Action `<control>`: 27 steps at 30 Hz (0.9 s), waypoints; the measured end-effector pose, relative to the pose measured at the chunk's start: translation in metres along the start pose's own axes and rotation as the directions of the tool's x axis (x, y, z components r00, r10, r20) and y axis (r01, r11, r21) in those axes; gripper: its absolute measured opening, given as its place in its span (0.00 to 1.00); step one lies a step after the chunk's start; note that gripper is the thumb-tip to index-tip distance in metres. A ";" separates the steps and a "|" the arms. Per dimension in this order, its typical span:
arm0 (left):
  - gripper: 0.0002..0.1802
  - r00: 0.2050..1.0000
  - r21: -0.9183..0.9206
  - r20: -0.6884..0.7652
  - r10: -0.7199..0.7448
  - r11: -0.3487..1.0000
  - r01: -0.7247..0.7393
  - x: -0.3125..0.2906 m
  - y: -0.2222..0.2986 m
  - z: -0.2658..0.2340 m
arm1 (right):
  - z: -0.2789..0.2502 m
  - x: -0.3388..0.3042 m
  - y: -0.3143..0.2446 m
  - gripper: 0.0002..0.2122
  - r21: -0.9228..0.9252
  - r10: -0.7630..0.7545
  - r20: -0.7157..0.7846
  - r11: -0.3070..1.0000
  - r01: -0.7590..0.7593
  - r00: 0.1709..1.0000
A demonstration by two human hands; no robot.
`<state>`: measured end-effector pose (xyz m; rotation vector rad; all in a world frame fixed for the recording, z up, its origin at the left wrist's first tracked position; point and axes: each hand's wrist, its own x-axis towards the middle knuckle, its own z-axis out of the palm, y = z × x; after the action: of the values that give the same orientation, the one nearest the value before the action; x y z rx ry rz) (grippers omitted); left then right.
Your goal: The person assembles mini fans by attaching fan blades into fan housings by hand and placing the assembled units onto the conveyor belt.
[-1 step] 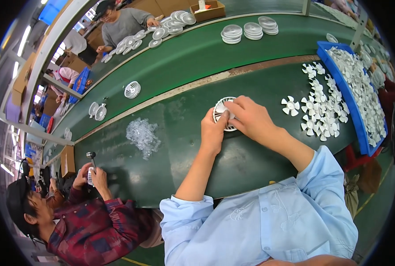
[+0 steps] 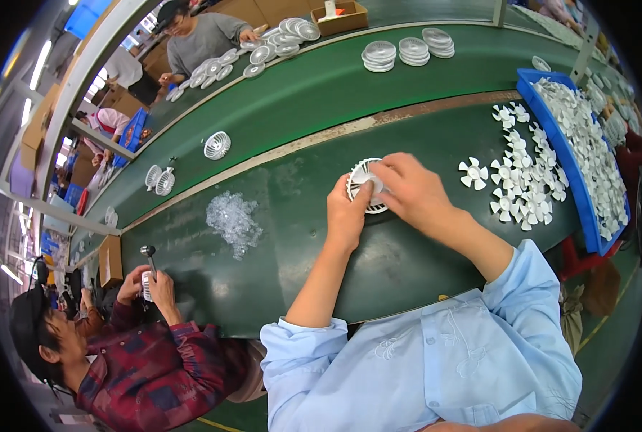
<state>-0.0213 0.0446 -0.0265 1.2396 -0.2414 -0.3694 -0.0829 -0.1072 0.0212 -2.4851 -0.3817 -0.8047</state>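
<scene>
Held in front of me above the green table is a round white fan housing point(image 2: 357, 180) with slatted sides, its open face toward me. My left hand point(image 2: 348, 205) is closed around its left and lower rim, the thumb pressing near the middle. Over the housing's right side is my right hand point(image 2: 414, 189), its fingers bent and slightly smeared by motion. Whether those fingers grip anything cannot be made out. A white piece at the housing's centre is partly covered by my fingers. Nearest my right hand on the table lies a loose white fan blade point(image 2: 473, 173).
More white fan blades point(image 2: 522, 173) lie at the right, beside a blue bin point(image 2: 576, 155) full of them. Small clear parts point(image 2: 233, 222) are heaped left of me. Stacked white grilles point(image 2: 378, 56) stand on the belt point(image 2: 292, 101). A co-worker's hand point(image 2: 164, 294) works at the left.
My right hand's fingers have lifted and shifted slightly on the housing, uncovering a little more of its centre. My left hand keeps its hold.
</scene>
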 end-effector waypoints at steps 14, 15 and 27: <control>0.21 0.985 0.627 0.075 0.158 0.760 -0.170 0.007 -0.011 -0.012 | 0.011 0.014 0.065 0.14 0.359 0.282 0.706 0.649 -0.671 0.650; 0.27 0.968 0.695 0.092 0.233 0.681 -0.230 0.008 -0.011 -0.007 | 0.011 0.019 0.077 0.14 0.374 0.271 0.696 0.654 -0.658 0.665; 0.35 0.840 0.939 0.170 0.515 -0.343 0.020 0.151 0.068 -0.120 | -0.053 -0.043 0.153 0.20 -0.272 0.147 0.033 0.953 -0.132 0.989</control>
<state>0.1719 0.1072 -0.0021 2.8923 -0.5906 0.8316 -0.0803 -0.2688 -0.0245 -2.7531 -0.1173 -0.7781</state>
